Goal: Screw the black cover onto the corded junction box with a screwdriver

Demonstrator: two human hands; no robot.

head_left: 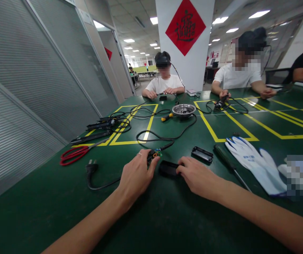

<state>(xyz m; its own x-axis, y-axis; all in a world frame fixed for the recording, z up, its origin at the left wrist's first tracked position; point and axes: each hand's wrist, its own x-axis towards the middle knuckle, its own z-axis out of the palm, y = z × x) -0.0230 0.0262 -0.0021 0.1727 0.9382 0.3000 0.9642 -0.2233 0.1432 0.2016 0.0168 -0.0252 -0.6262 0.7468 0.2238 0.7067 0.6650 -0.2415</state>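
Observation:
My left hand (pixel 137 174) lies on the green table (pixel 154 218) with its fingers closed on the end of a black cable (pixel 155 154), where coloured wires show. My right hand (pixel 197 175) touches a small black plastic housing (pixel 168 168) with its fingertips; the fingers are curled against it. A second black housing part (pixel 202 153) lies just beyond my right hand. A dark-handled screwdriver (pixel 227 163) lies to the right of it. The cable runs left to a black plug (pixel 91 167).
Red-handled scissors (pixel 73 154) lie at the left, white work gloves (pixel 254 160) at the right. Farther off are a metal bowl (pixel 183 110), a yellow-handled tool (pixel 166 117), black cables and tools (pixel 106 124). Three people sit across the table; yellow tape marks work areas.

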